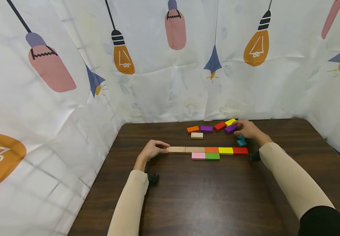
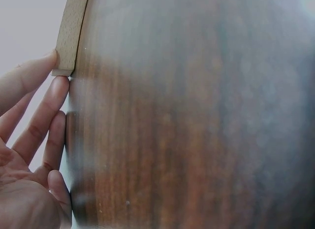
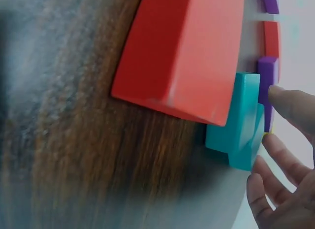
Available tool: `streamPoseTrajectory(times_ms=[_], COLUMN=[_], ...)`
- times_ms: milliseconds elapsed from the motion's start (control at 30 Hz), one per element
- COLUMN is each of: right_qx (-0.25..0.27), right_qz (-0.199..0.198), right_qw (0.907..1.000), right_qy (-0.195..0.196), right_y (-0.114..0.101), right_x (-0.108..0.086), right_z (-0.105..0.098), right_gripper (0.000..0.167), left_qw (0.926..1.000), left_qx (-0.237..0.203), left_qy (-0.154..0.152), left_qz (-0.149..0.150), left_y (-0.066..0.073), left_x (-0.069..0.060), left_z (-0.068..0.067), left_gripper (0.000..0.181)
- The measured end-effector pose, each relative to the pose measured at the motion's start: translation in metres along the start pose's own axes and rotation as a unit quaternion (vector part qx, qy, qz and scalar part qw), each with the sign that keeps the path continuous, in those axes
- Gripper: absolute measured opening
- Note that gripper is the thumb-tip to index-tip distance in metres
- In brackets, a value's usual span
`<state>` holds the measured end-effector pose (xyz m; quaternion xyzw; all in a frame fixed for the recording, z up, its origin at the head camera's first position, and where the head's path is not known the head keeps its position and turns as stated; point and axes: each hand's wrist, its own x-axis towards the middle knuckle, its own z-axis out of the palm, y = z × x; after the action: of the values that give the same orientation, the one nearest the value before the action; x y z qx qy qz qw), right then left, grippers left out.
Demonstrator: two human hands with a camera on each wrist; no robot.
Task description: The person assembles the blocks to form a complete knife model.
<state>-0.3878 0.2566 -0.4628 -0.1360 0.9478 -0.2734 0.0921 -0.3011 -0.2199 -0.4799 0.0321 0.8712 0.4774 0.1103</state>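
At the left end of a straight row, my left hand [image 1: 152,150] touches a plain wooden block [image 1: 176,149]. In the left wrist view the thumb lies along this block [image 2: 71,34] and a fingertip meets its end; the other fingers are extended. Right of it stand another plain block, then orange, yellow and red [image 1: 240,151] ones. A pink [image 1: 198,156] and a green block [image 1: 212,156] lie against the row's near side. My right hand [image 1: 248,129] pinches a purple block [image 1: 230,128] between thumb and finger; the right wrist view shows the thumb on that block [image 3: 266,81].
Two teal blocks [image 1: 242,143] lie under and beside the right hand. Behind the row are loose orange [image 1: 193,129], purple [image 1: 206,129], red [image 1: 220,126], yellow [image 1: 230,122] and plain [image 1: 197,135] blocks. A patterned cloth hangs behind the dark wooden table [image 1: 205,196].
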Motion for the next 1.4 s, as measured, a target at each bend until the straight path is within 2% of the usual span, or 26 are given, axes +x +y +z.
streamPoseTrajectory(times_ms=[333, 600, 833, 1400], right_qx=[-0.004, -0.013, -0.049, -0.038], right_qz=[0.009, -0.021, -0.048, -0.032], right_qw=[0.9999, 0.9996, 0.9976, 0.9987], right_qy=[-0.009, -0.016, -0.012, -0.008], right_y=[0.002, -0.007, -0.021, -0.028], right_x=[0.005, 0.004, 0.001, 0.006], right_z=[0.006, 0.01, 0.017, 0.026], right_gripper=[0.048, 0.032, 0.036, 0.029], left_qw=[1.0, 1.0, 1.0, 1.0], left_qx=[0.0, 0.004, 0.001, -0.007], left_qy=[0.0, -0.001, 0.0, 0.001], left_qz=[-0.002, 0.003, 0.001, -0.003], left_y=[0.0, 0.001, 0.002, 0.001], left_x=[0.0, -0.001, -0.002, -0.001], left_z=[0.001, 0.0, 0.0, 0.001], left_gripper=[0.022, 0.021, 0.022, 0.023])
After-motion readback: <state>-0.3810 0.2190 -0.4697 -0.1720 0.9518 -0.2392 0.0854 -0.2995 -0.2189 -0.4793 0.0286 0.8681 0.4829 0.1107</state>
